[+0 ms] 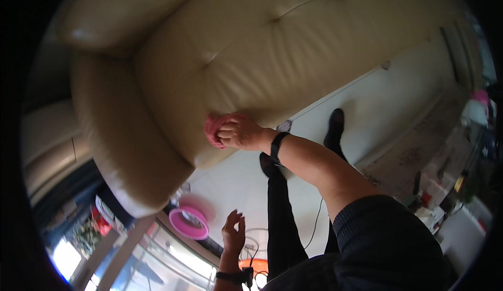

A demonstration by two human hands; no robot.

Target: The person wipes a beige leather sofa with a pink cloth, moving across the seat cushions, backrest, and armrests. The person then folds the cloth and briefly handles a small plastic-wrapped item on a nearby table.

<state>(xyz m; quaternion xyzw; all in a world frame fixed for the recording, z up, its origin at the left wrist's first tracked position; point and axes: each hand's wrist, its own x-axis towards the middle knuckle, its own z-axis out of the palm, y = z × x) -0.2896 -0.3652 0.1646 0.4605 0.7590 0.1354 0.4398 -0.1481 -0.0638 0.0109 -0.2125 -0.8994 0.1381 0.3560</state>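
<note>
My right hand [241, 134] presses a crumpled red cloth [214, 129] onto the front part of the seat of a beige leather sofa [243, 55]. Its fingers are bent over the cloth, and a black band circles the wrist. Below, my left hand [233, 231] hangs in the air above the floor, away from the sofa. It holds nothing; the fingers are loosely curled and apart from the thumb. The sofa's padded armrest [122, 134] rises to the left of the cloth. Creases run across the seat leather behind my right hand.
A pink plastic basin [188, 223] stands on the pale floor [224, 185] near the armrest. Something orange [257, 265] and a thin cable [314, 228] are near my legs. On the right, a long table [416, 149] bears assorted items. Glass panes [173, 251] show at lower left.
</note>
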